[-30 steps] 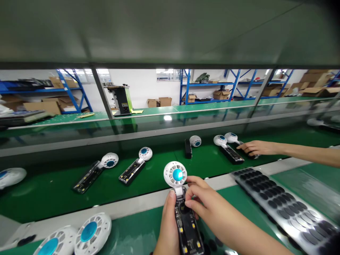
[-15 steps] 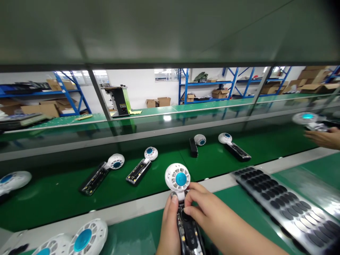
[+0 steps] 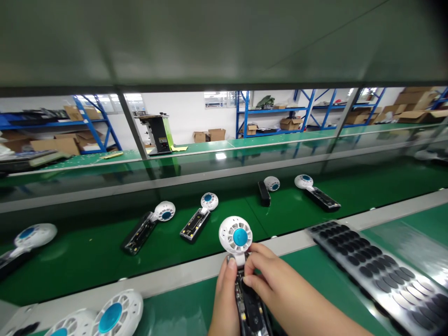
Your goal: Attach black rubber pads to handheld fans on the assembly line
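In the head view, a handheld fan (image 3: 235, 235) with a white round head, blue hub and dark handle stands upright at bottom centre. The handle's front shows circuit parts. My left hand (image 3: 224, 298) is closed around the handle's left side, thumb near the neck. My right hand (image 3: 268, 275) is closed at the handle's upper right, fingertips pressed against its front just below the neck. Whether a small piece lies under those fingertips, I cannot tell. A sheet of round black pads (image 3: 378, 270) lies to the right.
Several similar fans, one of them a fan (image 3: 195, 224) just beyond my hands, lie on the green conveyor belt (image 3: 231, 212). More fan heads (image 3: 117, 313) rest at the lower left. A metal rail (image 3: 182, 274) edges the belt. An overhead panel (image 3: 224, 42) spans the top.
The fans on the belt have shifted to the right. Another person's hand with a lit fan at the right is out of view now. My hands keep nearly the same hold.
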The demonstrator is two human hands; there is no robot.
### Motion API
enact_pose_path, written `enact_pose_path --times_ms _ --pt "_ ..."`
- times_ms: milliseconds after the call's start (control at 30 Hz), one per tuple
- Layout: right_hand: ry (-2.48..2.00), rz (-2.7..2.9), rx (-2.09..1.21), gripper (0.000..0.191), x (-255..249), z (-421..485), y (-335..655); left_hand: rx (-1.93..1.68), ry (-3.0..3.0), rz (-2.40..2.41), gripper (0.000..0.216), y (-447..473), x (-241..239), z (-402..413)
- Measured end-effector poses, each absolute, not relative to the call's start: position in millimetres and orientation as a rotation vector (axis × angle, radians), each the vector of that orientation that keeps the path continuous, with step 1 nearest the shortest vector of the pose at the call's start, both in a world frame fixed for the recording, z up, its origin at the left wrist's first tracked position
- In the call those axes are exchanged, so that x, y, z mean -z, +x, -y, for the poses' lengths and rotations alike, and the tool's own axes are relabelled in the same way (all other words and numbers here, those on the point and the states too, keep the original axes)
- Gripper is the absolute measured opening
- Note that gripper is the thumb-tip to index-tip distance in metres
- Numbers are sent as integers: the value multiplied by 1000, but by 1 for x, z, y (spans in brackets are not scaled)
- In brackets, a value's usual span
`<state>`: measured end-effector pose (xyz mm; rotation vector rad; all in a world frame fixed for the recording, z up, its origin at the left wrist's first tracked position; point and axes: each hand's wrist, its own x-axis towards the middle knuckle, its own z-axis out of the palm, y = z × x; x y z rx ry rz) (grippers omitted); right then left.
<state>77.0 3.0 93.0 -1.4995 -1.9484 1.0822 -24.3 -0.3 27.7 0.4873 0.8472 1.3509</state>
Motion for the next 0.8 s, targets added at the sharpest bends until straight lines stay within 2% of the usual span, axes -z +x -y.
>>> enact_pose_path --times_ms 167,700,733,800 --pt "-1480 1965 -1013 17 -86 -3 77 -1376 485 -859 28 -24 -26 -1" --pt "-1428 1772 -945 7 -54 7 72 -1330 286 -819 36 -25 -20 -2" --pt "-1409 1714 -998 10 -51 6 73 -1331 294 -825 36 -25 -20 -2" --pt "-1342 1550 -1181 29 -44 3 76 -1338 314 -830 37 -24 -19 -3"
